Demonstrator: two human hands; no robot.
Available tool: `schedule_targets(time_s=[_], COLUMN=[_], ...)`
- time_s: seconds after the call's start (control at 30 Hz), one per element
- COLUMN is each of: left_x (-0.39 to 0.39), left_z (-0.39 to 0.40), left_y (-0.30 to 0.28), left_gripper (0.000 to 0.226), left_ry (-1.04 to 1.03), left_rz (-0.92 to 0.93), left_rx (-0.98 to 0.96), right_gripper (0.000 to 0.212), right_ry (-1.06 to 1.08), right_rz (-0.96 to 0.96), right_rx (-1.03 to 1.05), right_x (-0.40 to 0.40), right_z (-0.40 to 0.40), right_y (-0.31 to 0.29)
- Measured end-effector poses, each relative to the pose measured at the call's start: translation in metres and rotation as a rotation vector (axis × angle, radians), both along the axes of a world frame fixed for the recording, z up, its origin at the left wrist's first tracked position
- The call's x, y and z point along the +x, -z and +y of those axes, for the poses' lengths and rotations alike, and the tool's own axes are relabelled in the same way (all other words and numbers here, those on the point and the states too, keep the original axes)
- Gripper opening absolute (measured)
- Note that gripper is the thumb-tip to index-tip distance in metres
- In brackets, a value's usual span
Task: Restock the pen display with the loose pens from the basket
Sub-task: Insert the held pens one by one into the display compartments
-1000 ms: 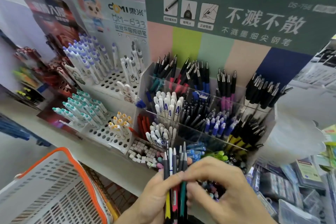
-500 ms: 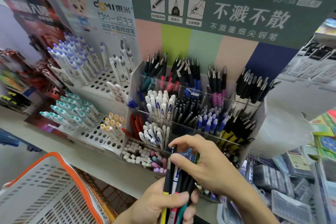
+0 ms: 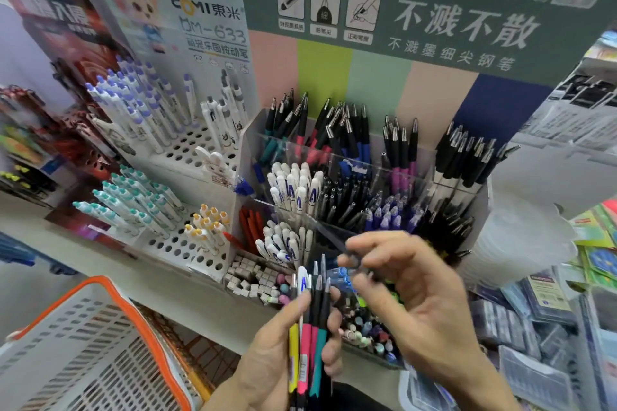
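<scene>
We see a bright, evenly lit scene with soft, faint shadows and no harsh glare. Wide-angle distortion bends the shelf (image 3: 100,264) and signboard (image 3: 417,10) toward the edges. Motion blur smears the right hand (image 3: 410,290); the far corners look soft.

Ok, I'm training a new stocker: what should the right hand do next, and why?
Probably carry that pen up into the display compartment holding its match. The right hand pinches one pen apart from the bundle the left hand grips, just in front of the display. The pen is blurred, so I cannot tell which compartment.
</scene>
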State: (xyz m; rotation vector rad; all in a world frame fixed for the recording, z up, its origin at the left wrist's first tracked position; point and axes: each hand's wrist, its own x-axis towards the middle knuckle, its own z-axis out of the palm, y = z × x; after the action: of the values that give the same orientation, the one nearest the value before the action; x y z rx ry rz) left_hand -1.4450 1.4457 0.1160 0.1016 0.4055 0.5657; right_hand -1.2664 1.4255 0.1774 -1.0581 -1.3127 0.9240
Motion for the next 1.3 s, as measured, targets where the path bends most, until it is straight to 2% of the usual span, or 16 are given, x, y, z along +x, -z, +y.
schedule_targets(time_s=[0.07, 0.17, 0.27, 0.33, 0.4, 0.57, 0.67, 0.77, 0.83, 0.9, 0.97, 1.1, 1.2, 1.3], left_x=[0.000, 0.001, 0.007, 0.010, 0.010, 0.002, -0.002, -0.003, -0.001, 0.000, -0.001, -0.001, 0.001, 0.003], left_z=[0.001, 0.002, 0.003, 0.002, 0.000, -0.005, -0.006, -0.005, -0.006, -0.009, -0.011, -0.011, -0.012, -0.013], left_y=[-0.006, -0.010, -0.011, -0.011, -0.012, -0.020, -0.024, -0.028, -0.028, -0.021, -0.015, -0.016, -0.016, -0.017], left_gripper=[0.062, 0.072, 0.057, 0.043, 0.038, 0.035, 0.041, 0.043, 0.053, 0.059, 0.065, 0.053, 0.053, 0.050], left_ry=[-0.041, -0.143, -0.233, -0.246, -0.224, -0.109, -0.047, -0.030, 0.001, 0.034, 0.044, 0.051, 0.052, 0.038], left_rz=[0.032, 0.145, 0.342, 0.453, 0.476, 0.359, 0.345, 0.354, 0.346, 0.351, 0.392, 0.423, 0.494, 0.548], left_rx=[-0.034, -0.124, -0.066, 0.010, 0.047, 0.120, 0.193, 0.259, 0.322, 0.351, 0.359, 0.401, 0.435, 0.448], right_gripper=[0.024, 0.022, 0.020, 0.019, 0.023, 0.021, 0.033, 0.057, 0.064, 0.062, 0.059, 0.056, 0.053, 0.053], right_ry=[-0.128, -0.222, -0.334, -0.396, -0.337, 0.056, 0.151, 0.059, 0.003, -0.025, -0.055, -0.121, -0.142, -0.158], right_rz=[-0.019, -0.274, -0.407, -0.385, -0.378, -0.294, -0.337, -0.322, -0.315, -0.316, -0.219, -0.082, -0.115, -0.051], right_rx=[-0.059, -0.039, -0.141, -0.233, -0.199, -0.208, -0.280, -0.373, -0.406, -0.436, -0.492, -0.530, -0.521, -0.574], right_x=[-0.004, -0.009, -0.014, -0.014, -0.011, -0.007, -0.006, -0.006, -0.006, -0.005, -0.003, 0.001, 0.006, 0.011], right_z=[-0.010, -0.017, -0.014, -0.013, -0.014, -0.010, -0.007, -0.006, -0.006, -0.006, -0.005, -0.006, -0.006, -0.006], right_y=[0.006, 0.015, 0.026, 0.027, 0.018, 0.013, 0.021, 0.026, 0.027, 0.029, 0.031, 0.032, 0.030, 0.030])
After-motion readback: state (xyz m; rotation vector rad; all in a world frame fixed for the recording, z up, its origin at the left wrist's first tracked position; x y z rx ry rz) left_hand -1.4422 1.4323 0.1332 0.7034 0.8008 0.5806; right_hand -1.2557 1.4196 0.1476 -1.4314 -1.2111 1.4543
